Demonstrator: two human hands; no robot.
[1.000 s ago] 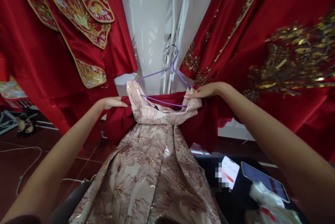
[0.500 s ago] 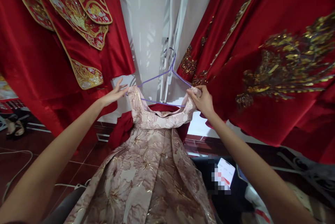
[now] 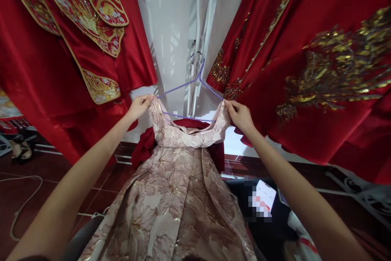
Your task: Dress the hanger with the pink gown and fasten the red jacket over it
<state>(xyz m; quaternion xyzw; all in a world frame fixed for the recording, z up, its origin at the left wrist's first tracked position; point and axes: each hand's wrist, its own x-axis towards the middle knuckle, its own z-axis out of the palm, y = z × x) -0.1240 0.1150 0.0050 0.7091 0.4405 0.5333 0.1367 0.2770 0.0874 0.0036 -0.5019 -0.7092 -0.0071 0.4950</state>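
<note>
A pale pink and gold floral dress (image 3: pixel 171 183) hangs in front of me on a purple wire hanger (image 3: pixel 180 87), its skirt spreading down toward my lap. My left hand (image 3: pixel 141 106) pinches the dress's left shoulder strap near the hanger's end. At the opposite strap, my right hand (image 3: pixel 240 115) is closed on the fabric with thumb and fingers together. The hanger's hook reaches up by a white metal upright. Behind the neckline, dark red cloth (image 3: pixel 145 147) shows on both sides.
Red embroidered garments (image 3: pixel 134 53) hang at left, and a red gown (image 3: pixel 275 61) with gold sequins hangs at right. A lit phone (image 3: pixel 265 196) lies on a dark surface at lower right. Shoes (image 3: pixel 23 151) and a white cable (image 3: pixel 33 200) are on the tiled floor at left.
My left hand has gone from spread fingers beside the strap to a pinch on it. My right hand has shifted slightly outward on its strap, still closed.
</note>
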